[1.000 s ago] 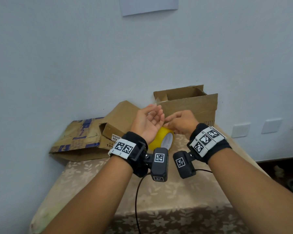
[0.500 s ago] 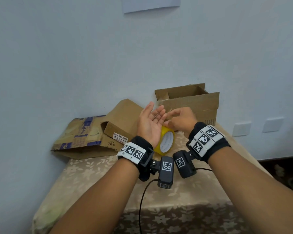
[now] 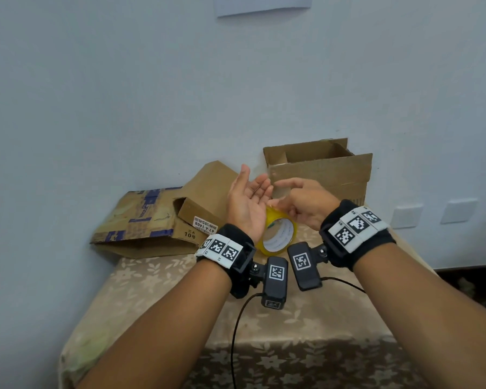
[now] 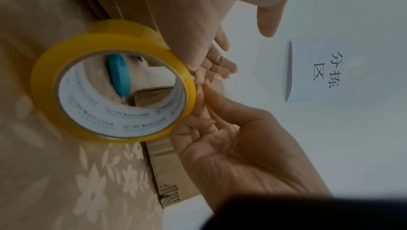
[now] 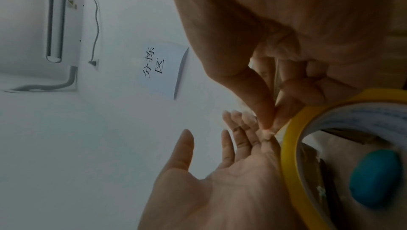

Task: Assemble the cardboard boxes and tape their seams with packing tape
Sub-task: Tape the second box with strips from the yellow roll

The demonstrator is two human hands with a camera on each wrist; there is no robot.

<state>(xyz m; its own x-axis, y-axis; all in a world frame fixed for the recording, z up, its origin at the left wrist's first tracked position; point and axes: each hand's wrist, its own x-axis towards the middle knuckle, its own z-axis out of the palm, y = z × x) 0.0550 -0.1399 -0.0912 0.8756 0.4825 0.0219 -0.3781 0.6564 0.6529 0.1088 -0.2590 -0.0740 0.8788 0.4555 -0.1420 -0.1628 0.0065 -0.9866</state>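
Note:
A yellow tape roll (image 3: 278, 234) stands on edge on the table between my wrists. My left hand (image 3: 253, 186) is open, palm up and fingers straight, with its outer edge against the roll (image 4: 112, 80). At the roll's rim my right hand (image 3: 278, 202) pinches the loose tape end between thumb and forefinger (image 5: 267, 125). An assembled cardboard box (image 3: 320, 169) stands open-topped against the wall behind the hands. Two flattened boxes (image 3: 141, 217) lie at the left.
A blue oval tool (image 4: 118, 78) lies on the flowered tablecloth (image 3: 292, 332) behind the roll. A black cable (image 3: 236, 327) hangs from the wrist cameras over the table's front. A paper sign (image 5: 163, 70) is stuck on the wall (image 3: 152, 94) behind the table.
My left hand has spread its fingers and lifted its thumb. The right hand has drawn slightly right and up at the roll's rim. The roll now shows more of its white core.

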